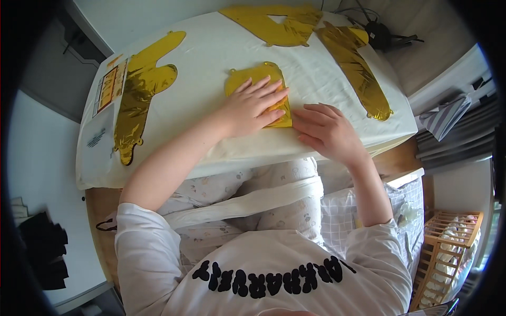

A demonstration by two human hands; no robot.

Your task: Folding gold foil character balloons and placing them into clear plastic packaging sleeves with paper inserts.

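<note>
A gold foil balloon (270, 70), flat and folded, lies near the middle of the table in front of me. My left hand (252, 107) rests palm down across it with the fingers spread, pressing on its surface and hiding much of it. Beside its lower right corner is my right hand (328, 129), fingers extended and slightly bent, the tips close to the foil's right edge. Nothing shows in its grasp. Part of the foil under the left palm looks more orange.
Three more flat gold foil balloons lie around: one on the left (138, 89), one at the far edge (295, 26), one on the right (356, 68). A printed package (109, 88) sits at the left edge of the white-covered table (197, 63). A black cabled device (378, 35) stands far right.
</note>
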